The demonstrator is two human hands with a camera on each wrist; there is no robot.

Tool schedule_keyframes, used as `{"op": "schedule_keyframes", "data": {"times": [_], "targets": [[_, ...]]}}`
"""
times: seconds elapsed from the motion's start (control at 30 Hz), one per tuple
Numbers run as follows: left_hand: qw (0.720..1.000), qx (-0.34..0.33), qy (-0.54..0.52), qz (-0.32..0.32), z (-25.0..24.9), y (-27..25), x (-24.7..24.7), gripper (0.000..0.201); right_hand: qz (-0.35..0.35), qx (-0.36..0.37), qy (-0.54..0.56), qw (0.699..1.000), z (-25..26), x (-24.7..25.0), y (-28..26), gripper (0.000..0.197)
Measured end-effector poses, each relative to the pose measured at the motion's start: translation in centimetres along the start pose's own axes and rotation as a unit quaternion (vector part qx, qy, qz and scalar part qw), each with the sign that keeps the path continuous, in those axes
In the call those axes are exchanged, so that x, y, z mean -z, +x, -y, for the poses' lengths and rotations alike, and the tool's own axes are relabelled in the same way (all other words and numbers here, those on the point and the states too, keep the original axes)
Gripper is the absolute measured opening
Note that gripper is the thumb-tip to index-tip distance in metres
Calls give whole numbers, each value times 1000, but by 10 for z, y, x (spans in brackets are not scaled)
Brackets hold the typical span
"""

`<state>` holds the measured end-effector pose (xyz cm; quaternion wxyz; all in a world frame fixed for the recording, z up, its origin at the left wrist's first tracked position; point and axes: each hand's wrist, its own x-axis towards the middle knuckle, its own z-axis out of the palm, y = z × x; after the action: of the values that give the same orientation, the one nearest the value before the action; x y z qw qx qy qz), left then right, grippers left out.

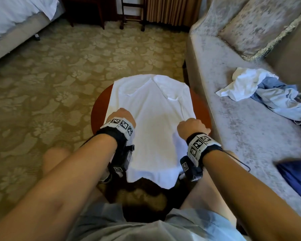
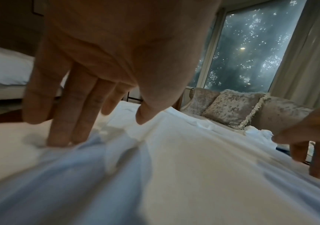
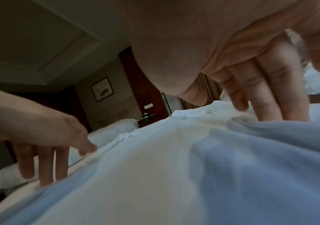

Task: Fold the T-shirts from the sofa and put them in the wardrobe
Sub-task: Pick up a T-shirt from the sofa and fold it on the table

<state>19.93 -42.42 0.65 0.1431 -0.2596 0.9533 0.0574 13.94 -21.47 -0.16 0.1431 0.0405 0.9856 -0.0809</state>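
White T-shirt (image 1: 151,119) spread flat on round red-brown tabletop (image 1: 98,108), sides folded in, hem overhanging near edge. Long axis runs away from person; collar at far end. Left hand (image 1: 124,115) and right hand (image 1: 191,126) on shirt's side edges at mid-length, fingers straight, pressing cloth. Advice: hold edges even, fold hem toward collar. Sofa (image 1: 233,101) just beside tabletop, bearing crumpled garments (image 1: 261,87).

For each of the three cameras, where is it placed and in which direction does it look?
Head: looks down at white cotton T-shirt on round red-brown table; both forearms show.
Left wrist: under left hand, facing sofa and window.
Right wrist: under right hand, facing bed.
Shared: each wrist view shows the T-shirt and the other hand.
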Motion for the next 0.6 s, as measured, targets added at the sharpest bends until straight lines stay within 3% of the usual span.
{"op": "schedule_keyframes", "data": {"times": [0.13, 0.37, 0.5, 0.6], "targets": [[999, 7, -21, 32, 0, 17, 19, 28, -32, -11, 34, 999, 20, 9, 14, 52], [997, 24, -67, 32, 12, 97, 57, 23, 7, 11, 57, 998, 48, 29, 83, 53], [992, 61, -110, 25, 7, 172, 64, 56, -14, 12, 70, 997, 66, 34, 149, 53], [987, 77, -143, 19, 2, 228, 63, 61, -6, -20, 73, 997, 81, 32, 205, 54]]}}
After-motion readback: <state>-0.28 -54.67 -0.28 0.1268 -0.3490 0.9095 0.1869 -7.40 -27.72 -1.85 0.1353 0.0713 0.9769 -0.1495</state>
